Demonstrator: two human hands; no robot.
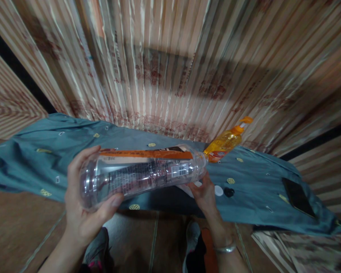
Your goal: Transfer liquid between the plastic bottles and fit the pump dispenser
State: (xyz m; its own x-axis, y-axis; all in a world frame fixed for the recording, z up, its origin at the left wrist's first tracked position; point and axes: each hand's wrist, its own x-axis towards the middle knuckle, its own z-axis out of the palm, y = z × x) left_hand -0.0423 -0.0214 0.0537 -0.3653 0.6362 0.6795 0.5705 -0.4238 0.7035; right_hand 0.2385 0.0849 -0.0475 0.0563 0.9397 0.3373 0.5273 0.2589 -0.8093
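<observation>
A large clear plastic bottle (142, 174) with an orange-edged label and a barcode lies sideways in the air, its neck toward the right. My left hand (85, 208) wraps round its base, with the thumb in front. Just below the bottle's neck is my right hand (203, 191), a bracelet on its wrist. Its fingers are bent and partly hidden behind the bottle; what they hold cannot be made out. A pale edge shows beside those fingers, and a dark and pinkish object (173, 148) shows partly behind the bottle. Close by lie a white disc (218, 190) and a small black piece (229, 192).
An orange pump bottle (224, 144) stands on the teal cloth (255, 189) beyond the right hand. Farther right lies a dark phone (298, 197). A striped curtain (170, 76) hangs behind the covered surface. My shoes (98, 246) are on the tiled floor below.
</observation>
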